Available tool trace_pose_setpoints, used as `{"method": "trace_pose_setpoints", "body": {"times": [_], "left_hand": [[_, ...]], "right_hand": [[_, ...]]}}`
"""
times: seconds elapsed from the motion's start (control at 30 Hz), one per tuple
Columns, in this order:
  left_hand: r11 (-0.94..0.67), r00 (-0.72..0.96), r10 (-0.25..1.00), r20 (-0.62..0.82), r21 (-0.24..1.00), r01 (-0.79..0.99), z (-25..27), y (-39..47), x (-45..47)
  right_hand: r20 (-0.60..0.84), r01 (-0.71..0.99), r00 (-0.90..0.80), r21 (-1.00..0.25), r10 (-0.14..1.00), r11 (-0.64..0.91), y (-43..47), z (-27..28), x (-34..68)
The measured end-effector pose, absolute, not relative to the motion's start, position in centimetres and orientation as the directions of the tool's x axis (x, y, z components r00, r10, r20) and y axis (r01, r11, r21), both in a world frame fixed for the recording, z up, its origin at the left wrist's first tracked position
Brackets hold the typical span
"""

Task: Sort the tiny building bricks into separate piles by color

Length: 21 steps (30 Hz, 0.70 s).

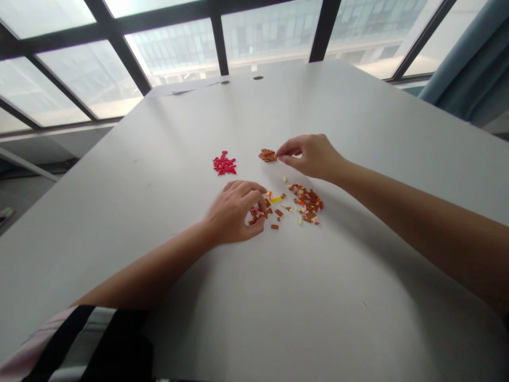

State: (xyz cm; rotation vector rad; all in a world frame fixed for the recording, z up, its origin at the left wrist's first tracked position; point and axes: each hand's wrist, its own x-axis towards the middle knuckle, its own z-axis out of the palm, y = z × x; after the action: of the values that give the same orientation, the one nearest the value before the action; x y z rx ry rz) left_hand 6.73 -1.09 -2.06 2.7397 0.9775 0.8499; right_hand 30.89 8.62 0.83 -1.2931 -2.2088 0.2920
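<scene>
My left hand [240, 211] rests on the table with fingers curved and the thumb apart, around a loose scatter of small brown building bricks [279, 213]. Part of that scatter is hidden behind its fingers. A longer yellow brick [275, 200] lies just past the fingertips. My right hand [308, 154] is closed in a pinch at the right edge of a small pile of brown bricks [266, 154]. What sits between its fingertips is too small to make out. Nearer me lies a mixed pile of brown, orange, pink and cream bricks [308, 202].
A pile of red bricks [225, 163] lies left of the brown pile. Everything stands on a wide white table [254, 297]. Two dark round holes and a sheet of paper [183, 87] are at its far edge, before large windows. A blue curtain [469, 63] hangs at right.
</scene>
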Motion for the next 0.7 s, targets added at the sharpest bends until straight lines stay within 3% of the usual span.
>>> {"method": "trace_pose_setpoints", "body": {"times": [0.27,0.5,0.7], "left_hand": [[-0.774,0.618,0.625,0.476,0.275,0.571,-2.1,-0.9,6.6],[-0.81,0.628,0.57,0.53,0.231,0.539,-2.5,-0.7,6.4],[-0.781,0.597,0.599,0.534,0.225,0.583,-2.5,-0.6,6.3]], "right_hand": [[0.295,0.657,-0.523,-0.458,0.8,0.599,3.6,1.6,31.6],[0.278,0.586,-0.566,-0.526,0.776,0.616,1.6,1.7,31.6],[0.271,0.583,-0.565,-0.538,0.779,0.61,1.8,1.5,31.5]]}}
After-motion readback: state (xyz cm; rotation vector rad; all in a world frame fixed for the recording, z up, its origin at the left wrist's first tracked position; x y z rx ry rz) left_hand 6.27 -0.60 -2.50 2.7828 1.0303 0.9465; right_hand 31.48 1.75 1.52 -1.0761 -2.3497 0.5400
